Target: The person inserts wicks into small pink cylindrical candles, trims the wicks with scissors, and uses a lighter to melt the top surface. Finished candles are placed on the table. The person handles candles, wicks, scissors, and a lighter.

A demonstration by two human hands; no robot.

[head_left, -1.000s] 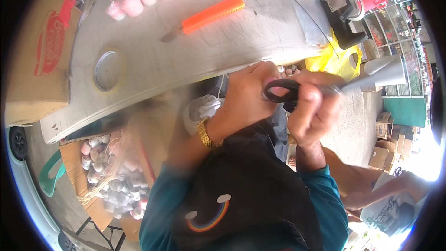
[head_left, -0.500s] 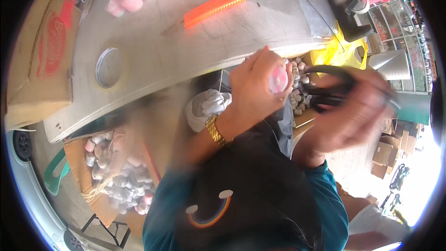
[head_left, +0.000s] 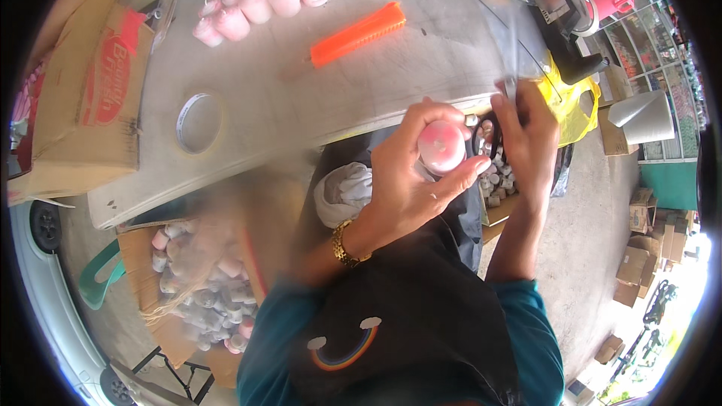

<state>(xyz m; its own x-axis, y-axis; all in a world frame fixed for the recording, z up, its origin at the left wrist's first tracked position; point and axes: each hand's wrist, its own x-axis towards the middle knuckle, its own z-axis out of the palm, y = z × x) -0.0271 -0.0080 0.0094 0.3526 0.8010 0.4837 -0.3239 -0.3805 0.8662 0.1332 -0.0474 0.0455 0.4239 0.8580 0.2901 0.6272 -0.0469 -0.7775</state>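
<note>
A round pink candle (head_left: pixel 440 144) is in my left hand (head_left: pixel 398 173), gripped between thumb and fingers with one end facing up. Close to its right, my right hand (head_left: pixel 535 124) is closed around black-handled scissors (head_left: pixel 511 90). Their blade points away from me over the table edge, and the fingers partly hide the handles. Both hands are just past the near edge of the table. On the table stand several pink candles with wicks (head_left: pixel 254 6), set in two rows. An orange ridged plastic piece (head_left: pixel 357 34) lies to their right.
On the grey table (head_left: pixel 278 98) lies a tape roll (head_left: pixel 180 131). A cardboard box (head_left: pixel 75 128) stands left, with another person's arm (head_left: pixel 64 0) behind it. Open boxes hold many small candles (head_left: pixel 207 297), lower left and below my hands. A yellow bag (head_left: pixel 575 109) hangs right.
My right hand, blurred before, has moved left and away from me, and the scissors now point outward. The candle in my left hand has turned and shifted slightly nearer. Another person's arm has appeared upper left.
</note>
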